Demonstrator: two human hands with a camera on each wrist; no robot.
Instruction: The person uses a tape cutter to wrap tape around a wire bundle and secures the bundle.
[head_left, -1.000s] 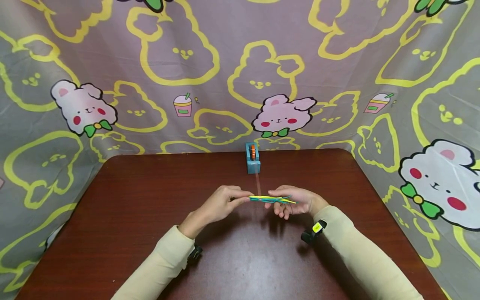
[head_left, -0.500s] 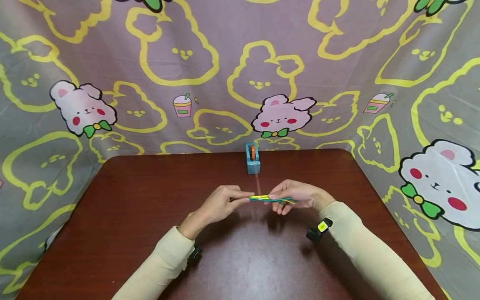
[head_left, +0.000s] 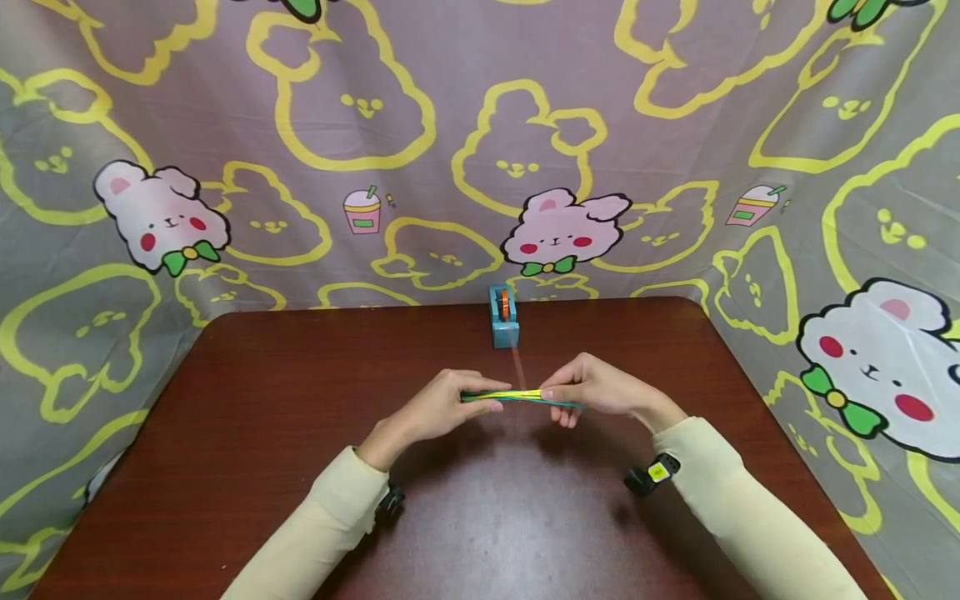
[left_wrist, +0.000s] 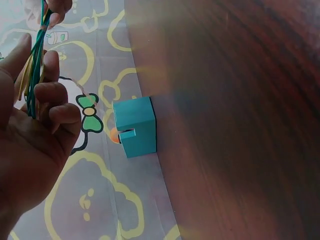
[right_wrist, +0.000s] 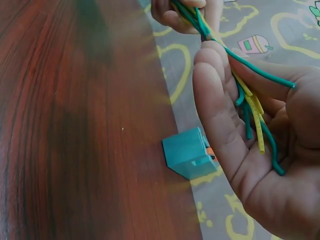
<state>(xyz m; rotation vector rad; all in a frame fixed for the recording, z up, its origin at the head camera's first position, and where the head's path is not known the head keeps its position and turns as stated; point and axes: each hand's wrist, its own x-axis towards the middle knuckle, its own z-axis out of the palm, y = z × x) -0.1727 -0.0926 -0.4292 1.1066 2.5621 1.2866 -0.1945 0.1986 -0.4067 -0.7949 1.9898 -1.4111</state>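
Note:
A bundle of thin green and yellow wires [head_left: 517,395] is held level above the table between both hands. My left hand [head_left: 438,404] has its fingers curled loosely about the bundle's left part, the wires showing between thumb and index finger. With thumb and index finger, my right hand [head_left: 592,387] pinches the bundle farther right. Loose wire ends [right_wrist: 261,127] fan out over the right palm. A clear strip of tape [head_left: 518,367] runs from the blue tape dispenser [head_left: 505,332] to the bundle's middle; whether it wraps round the wires is hard to see.
The dispenser, with an orange core [head_left: 505,304], stands at the far edge of the brown table [head_left: 315,367]. A patterned curtain [head_left: 420,100] rises behind the table and along both sides. Dark wrist cameras [head_left: 648,475] sit below both forearms.
The right hand has closed thumb and finger on the bundle and turned, its wrist shifting right. The left thumb and index finger have spread, showing more of the bundle's left part.

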